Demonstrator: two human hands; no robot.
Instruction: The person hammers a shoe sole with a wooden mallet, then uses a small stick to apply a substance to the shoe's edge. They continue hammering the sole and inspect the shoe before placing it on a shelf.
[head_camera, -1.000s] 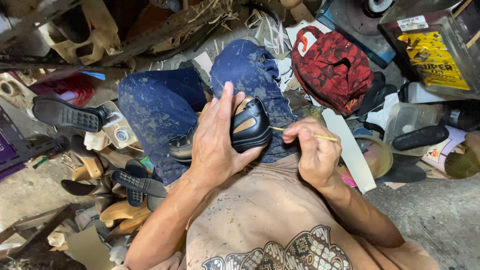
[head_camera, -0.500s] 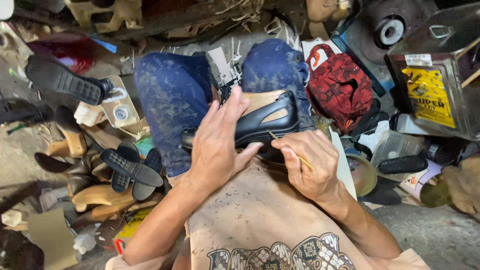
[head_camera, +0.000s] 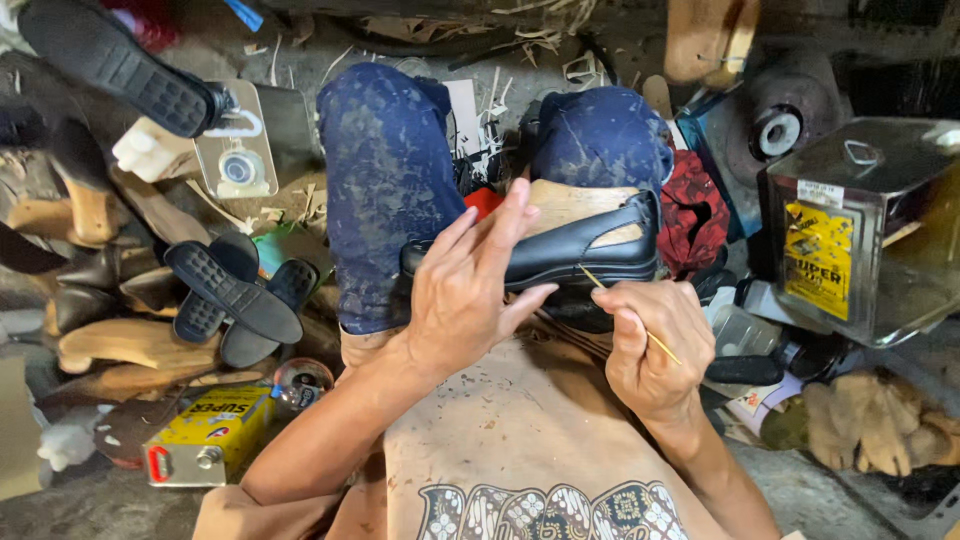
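My left hand (head_camera: 470, 290) grips a black shoe (head_camera: 590, 250) that rests on my lap, between my knees in blue stained trousers (head_camera: 390, 180). A wooden last fills the shoe and shows pale at its opening. My right hand (head_camera: 655, 345) pinches a thin yellow stick (head_camera: 630, 315), its tip touching the shoe's lower edge near the heel. Both hands sit just above my tan apron (head_camera: 510, 440).
Black soles (head_camera: 235, 295) and wooden lasts (head_camera: 120, 340) lie in a heap at left. A yellow glue can (head_camera: 205, 435) lies by my left elbow. A large square metal tin (head_camera: 860, 230) stands at right, with a red patterned cloth (head_camera: 700, 215) beside it.
The view has shifted and moved closer. The shoe has turned more side-on in my left hand, and my right hand with the stick stays at its lower edge.
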